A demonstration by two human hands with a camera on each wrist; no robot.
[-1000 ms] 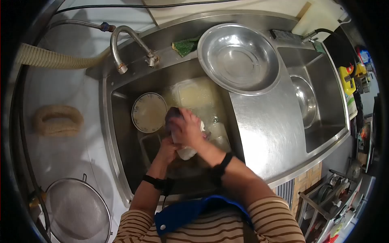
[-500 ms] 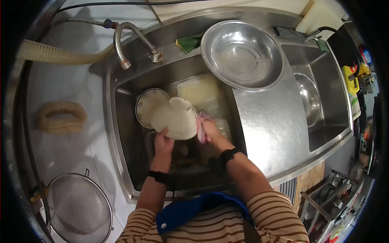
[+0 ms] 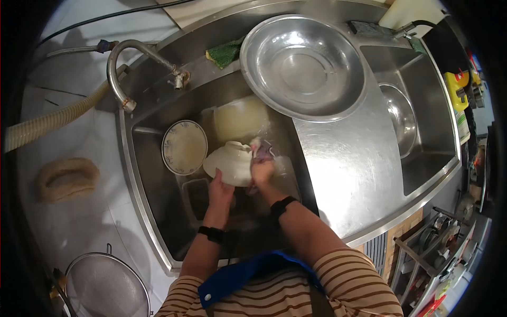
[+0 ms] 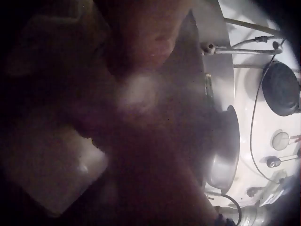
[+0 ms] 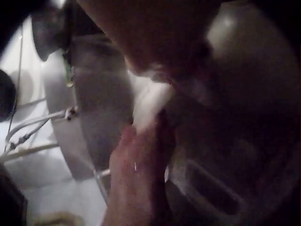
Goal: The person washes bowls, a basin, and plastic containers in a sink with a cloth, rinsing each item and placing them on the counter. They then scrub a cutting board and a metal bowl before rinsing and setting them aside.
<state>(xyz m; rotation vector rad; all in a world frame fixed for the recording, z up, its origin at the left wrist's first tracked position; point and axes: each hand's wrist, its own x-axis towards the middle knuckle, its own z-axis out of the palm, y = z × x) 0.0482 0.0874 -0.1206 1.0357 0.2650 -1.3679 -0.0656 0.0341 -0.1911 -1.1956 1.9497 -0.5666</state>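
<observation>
Over the large sink basin (image 3: 174, 238), a white bowl (image 3: 229, 164) is held tilted with its pale outside toward the head camera. My left hand (image 3: 221, 191) grips the near left side of the bowl, thumb on its outer surface. At the bowl's right side, my right hand (image 3: 262, 173) holds a purplish-pink cloth (image 3: 263, 151) against it. The right wrist view shows a white strip of the bowl (image 5: 149, 96) between the two hands. Both wrist views are dark and blurred, and most of the right hand's fingers are hidden.
A patterned bowl (image 3: 185, 148) and a pale yellowish rectangular container (image 3: 241, 119) lie in the basin. Behind them stand a curved tap (image 3: 127, 74) and a green scouring pad (image 3: 226, 53). A wide metal basin (image 3: 303, 66) rests across the right rim. A strainer (image 3: 108, 288) lies at left.
One second ago the right hand was across the far side of the bowl; it has since moved to the right side with the cloth. The bowl has turned, and the head view has shifted.
</observation>
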